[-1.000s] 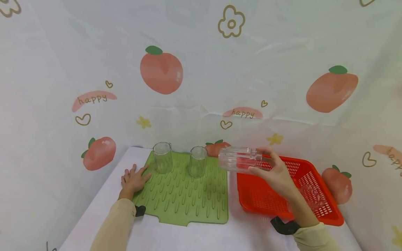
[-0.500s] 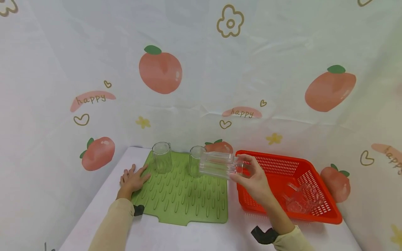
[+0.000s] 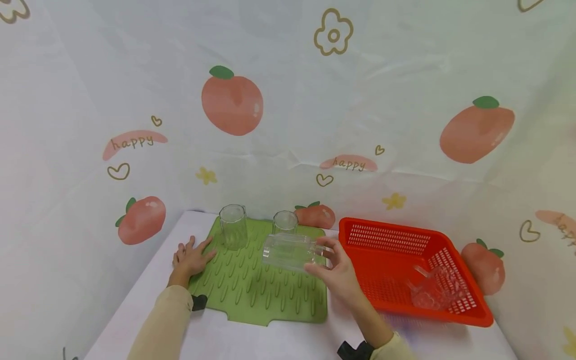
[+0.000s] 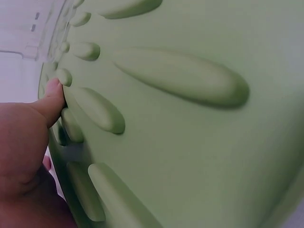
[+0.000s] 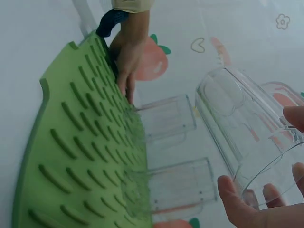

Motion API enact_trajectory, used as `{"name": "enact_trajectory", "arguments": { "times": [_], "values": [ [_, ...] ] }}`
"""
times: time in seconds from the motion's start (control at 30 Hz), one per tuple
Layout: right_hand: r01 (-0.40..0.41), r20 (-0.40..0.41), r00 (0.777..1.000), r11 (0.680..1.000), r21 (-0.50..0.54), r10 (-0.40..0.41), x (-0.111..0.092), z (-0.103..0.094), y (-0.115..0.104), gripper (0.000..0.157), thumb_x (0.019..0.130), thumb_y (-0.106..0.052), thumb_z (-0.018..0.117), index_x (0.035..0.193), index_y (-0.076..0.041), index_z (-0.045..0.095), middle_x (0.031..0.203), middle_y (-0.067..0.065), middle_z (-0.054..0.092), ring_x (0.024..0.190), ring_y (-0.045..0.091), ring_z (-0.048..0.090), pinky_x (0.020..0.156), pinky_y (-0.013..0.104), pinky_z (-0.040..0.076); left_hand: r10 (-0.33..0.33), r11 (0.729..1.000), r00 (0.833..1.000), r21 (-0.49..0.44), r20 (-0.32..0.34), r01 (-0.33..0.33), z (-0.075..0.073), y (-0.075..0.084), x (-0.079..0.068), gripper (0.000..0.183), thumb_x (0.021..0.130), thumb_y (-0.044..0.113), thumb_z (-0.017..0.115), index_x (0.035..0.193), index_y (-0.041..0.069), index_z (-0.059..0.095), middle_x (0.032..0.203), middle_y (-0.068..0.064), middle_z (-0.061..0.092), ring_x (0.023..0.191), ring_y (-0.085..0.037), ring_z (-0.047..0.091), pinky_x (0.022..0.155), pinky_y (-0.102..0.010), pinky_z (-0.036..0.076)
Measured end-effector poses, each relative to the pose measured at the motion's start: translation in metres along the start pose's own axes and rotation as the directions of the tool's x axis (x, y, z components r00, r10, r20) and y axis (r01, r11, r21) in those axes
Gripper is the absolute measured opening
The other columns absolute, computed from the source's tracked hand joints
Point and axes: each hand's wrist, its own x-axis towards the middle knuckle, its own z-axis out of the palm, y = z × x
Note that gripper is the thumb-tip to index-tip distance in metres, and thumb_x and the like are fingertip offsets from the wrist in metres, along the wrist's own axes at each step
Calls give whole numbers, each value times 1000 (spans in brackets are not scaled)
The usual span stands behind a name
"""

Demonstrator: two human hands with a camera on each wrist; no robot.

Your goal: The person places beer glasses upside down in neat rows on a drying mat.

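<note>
My right hand [image 3: 339, 275] grips a clear glass mug [image 3: 288, 252] near its rim, holding it sideways above the green ribbed mat [image 3: 256, 300]. In the right wrist view the fingers and thumb curl round the mouth end of this mug [image 5: 237, 109], its base pointing away. Two more glass mugs stand on the back of the mat, one at the left [image 3: 234, 227] and one in the middle [image 3: 285, 220], partly behind the held mug. My left hand [image 3: 191, 262] rests with spread fingers on the mat's left edge. The left wrist view shows its thumb [image 4: 53, 92] against the ridges.
A red plastic basket [image 3: 387, 226] with slotted walls stands to the right of the mat. Clear glassware [image 3: 434, 290] lies inside it, towards the right. Behind the white table rises a cloth backdrop [image 3: 288, 100] printed with fruit.
My right hand has carried the mug left from over the basket, then lower over the mat, in front of the middle mug. The left hand has stayed on the mat's edge.
</note>
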Motion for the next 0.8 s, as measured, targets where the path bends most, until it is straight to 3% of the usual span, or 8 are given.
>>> {"name": "enact_trajectory", "arguments": {
  "times": [0.3, 0.57, 0.8],
  "values": [
    [-35, 59, 998, 996, 87, 30, 2, 25, 23, 60, 87, -2, 77, 139, -8, 47, 137, 10, 52, 131, 34, 47, 87, 27, 60, -4, 1000, 1000, 2, 1, 4, 1, 2, -3, 62, 108, 39, 47, 162, 16, 28, 166, -33, -4, 149, -64, -12, 117, -79, -4],
    [-82, 76, 994, 991, 106, 74, 4, 45, 35, 59, 87, -6, 78, 138, -13, 48, 140, 13, 51, 124, 28, 55, 85, 27, 61, -18, 1000, 1000, -7, -5, 18, 3, 0, -4, 61, 108, 38, 48, 162, 16, 29, 167, -32, -5, 150, -63, -13, 117, -78, -5],
    [-67, 87, 995, 990, 124, 56, 5, 56, 41, 62, 86, 0, 77, 140, -5, 46, 140, 15, 51, 125, 34, 54, 83, 25, 61, -18, 1000, 1000, -9, -14, 18, 2, 1, -4, 61, 108, 39, 48, 161, 16, 29, 167, -32, -4, 150, -63, -13, 117, -78, -4]
  ]
}}
